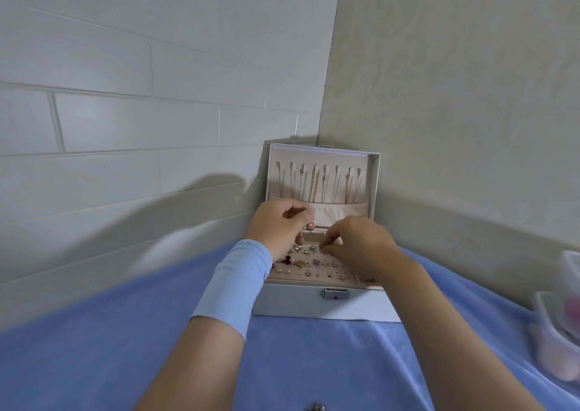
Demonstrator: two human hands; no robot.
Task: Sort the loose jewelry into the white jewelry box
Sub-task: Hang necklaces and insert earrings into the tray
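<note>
White jewelry box [314,305] sits open on the blue cloth [125,363], pushed into the wall corner, lid [374,187] upright. Task looks well along. The lid's hooks carry a row of necklaces [314,184], gold and silver chains hanging into the fabric pocket below. The earring tray [280,276] in the top of the box is filled with several rows of studs [315,263], with some empty holes still showing toward its right side. The small side compartment [367,282] right of the tray has something gold in it, too small to identify. The left hand [279,222], with a blue sleeve [232,282] at the wrist, has curled fingers gripping a pearl piece [310,224] that dangles just above the back of the tray, not yet placed. The right hand [361,241] is over the tray with fingertips pinched narrow against the back rows. I cannot tell whether a stud is between them. Judging from that, the current step is seating earrings in the tray. Still left: the held pearl piece, plus one loose piece [314,407] on the cloth at the near edge, well apart from the box. Plastic containers [558,326] at far right are blurred and their contents unclear, so there may be more to sort.
</note>
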